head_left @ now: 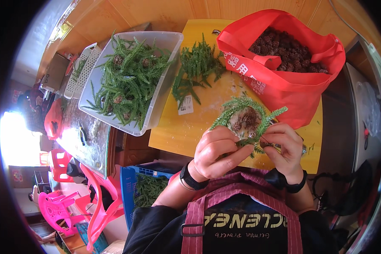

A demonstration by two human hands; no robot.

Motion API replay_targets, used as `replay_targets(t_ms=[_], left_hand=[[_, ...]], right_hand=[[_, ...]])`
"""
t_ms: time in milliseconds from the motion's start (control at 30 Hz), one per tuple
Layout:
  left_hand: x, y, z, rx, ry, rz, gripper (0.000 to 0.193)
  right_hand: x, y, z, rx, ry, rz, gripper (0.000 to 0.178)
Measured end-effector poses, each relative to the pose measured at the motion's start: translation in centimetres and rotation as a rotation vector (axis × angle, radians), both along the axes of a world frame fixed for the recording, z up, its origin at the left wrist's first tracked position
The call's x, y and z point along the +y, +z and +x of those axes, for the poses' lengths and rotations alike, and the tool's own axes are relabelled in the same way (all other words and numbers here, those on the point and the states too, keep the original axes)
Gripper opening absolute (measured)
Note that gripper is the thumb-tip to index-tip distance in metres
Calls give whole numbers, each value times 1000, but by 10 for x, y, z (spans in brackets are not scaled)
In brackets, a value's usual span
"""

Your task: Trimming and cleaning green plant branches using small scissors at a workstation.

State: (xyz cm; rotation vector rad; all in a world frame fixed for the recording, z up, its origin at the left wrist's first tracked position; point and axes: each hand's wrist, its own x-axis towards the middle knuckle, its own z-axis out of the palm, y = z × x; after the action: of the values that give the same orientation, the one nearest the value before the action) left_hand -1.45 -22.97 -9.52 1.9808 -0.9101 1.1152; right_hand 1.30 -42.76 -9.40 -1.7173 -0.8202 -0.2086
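Observation:
Between my hands is a green artificial pine sprig, its needled branches curving outward in a rough loop. My left hand is closed on its lower left part, thumb and fingers pinched together. From the other side, my right hand pinches the sprig's lower right stem, where a thin dark strand shows near the fingertips. Several brown pine cones appear inside the loop; whether they are attached to it I cannot tell. A pile of loose green sprigs lies farther back on the yellow table.
At the back right, a red bag full of pine cones stands on the table. A clear plastic bin of sprigs with cones is to the left. A blue crate with greenery sits low left, near pink chairs.

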Motion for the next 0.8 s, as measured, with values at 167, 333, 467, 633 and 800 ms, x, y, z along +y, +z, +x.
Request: replay_targets(t_ms=[167, 333, 467, 633, 800], left_hand=[[0, 1, -1, 10, 1, 10, 34], [0, 3, -2, 44, 4, 13, 31], [0, 7, -1, 53, -4, 10, 29], [0, 5, 2, 177, -2, -121, 29], [-5, 2, 4, 266, 7, -294, 33]], right_hand=[[1, 0, -1, -21, 2, -15, 18], [0, -1, -1, 1, 5, -6, 26], [0, -1, -2, -24, 2, -12, 21], [-3, -3, -2, -31, 20, -7, 20], [-3, 1, -7, 37, -40, -77, 29]])
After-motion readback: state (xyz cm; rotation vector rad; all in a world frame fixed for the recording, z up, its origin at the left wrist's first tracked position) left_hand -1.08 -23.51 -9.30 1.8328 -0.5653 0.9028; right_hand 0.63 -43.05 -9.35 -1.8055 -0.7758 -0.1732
